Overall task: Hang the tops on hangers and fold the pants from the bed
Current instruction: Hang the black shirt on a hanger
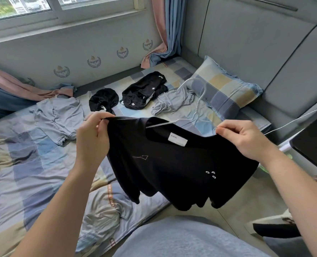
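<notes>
I hold a black T-shirt (pixel 172 164) up over the bed's near edge, its white neck label facing me. My left hand (pixel 92 134) pinches its left shoulder and my right hand (pixel 246 140) pinches its right shoulder. A thin white hanger (pixel 196 101) pokes out of the collar; its lower part is hidden inside the shirt. On the bed (pixel 33 164) lie a grey top (pixel 59 115), a small black garment (pixel 103 102), a black garment with white crosses (pixel 144 89) and a crumpled grey garment (pixel 172 102).
A checked pillow (pixel 224 89) lies at the bed's head against the grey padded headboard (pixel 256 43). Pink and blue curtains (pixel 163 34) hang by the window. A white cable (pixel 293 121) runs to a dark screen (pixel 313 145) at the right.
</notes>
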